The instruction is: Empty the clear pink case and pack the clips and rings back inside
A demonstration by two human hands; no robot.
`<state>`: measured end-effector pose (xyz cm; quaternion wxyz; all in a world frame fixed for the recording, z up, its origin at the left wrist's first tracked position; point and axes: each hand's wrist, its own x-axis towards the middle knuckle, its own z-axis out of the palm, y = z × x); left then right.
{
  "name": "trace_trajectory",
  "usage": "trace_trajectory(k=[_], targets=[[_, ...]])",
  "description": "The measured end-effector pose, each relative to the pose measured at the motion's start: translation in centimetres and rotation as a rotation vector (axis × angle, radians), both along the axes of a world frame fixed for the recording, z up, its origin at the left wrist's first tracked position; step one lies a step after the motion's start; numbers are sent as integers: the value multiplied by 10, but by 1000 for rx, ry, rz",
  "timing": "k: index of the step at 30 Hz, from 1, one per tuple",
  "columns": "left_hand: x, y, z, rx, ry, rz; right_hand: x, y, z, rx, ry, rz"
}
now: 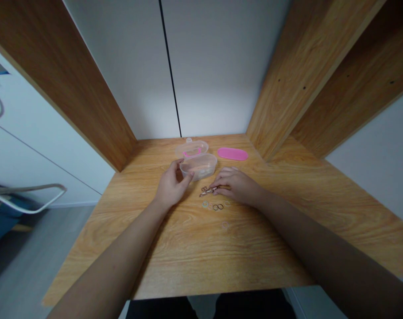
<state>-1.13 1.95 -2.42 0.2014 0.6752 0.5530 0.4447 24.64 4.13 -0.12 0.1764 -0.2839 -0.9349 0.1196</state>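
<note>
Holding the little clear box [199, 166] near the middle of the frame, the left hand [171, 188] curls its fingers on the box's near left side. The box stands open with its lid [192, 148] flipped back. The right hand [236, 185] lies just right of it, fingers pinched close on a small metal clip [208, 191] on the wooden desk [195, 252]. Something pale lies inside the box, too blurry to tell. A few tiny rings [216, 206] wait on the desk just below the hands, so plenty looks left to pick up. A pink lid [232, 153] rests further back, to the right.
</note>
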Motion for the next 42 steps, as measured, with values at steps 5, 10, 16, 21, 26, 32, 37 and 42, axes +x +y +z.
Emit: trace_trajectory(k=[5,10,16,21,26,32,37,42], targets=[[0,-1,2,1,2,7,1,5,-6,30,67,26],[0,-1,3,1,-6,-5,0,3,-4,126,214,7],[0,-1,1,11,-12,-56,0,-3,3,297,445,-139],[0,-2,-1,21,-5,-156,0,-4,3,349,542,-303],[1,-4,-2,51,15,-245,-2,-6,3,350,515,-323],[2,-6,2,79,29,-300,-3,-5,4,287,480,-326],[3,-7,3,68,39,-296,0,-1,1,224,478,-358],[3,-6,3,81,53,-281,1,1,-1,218,497,-364]])
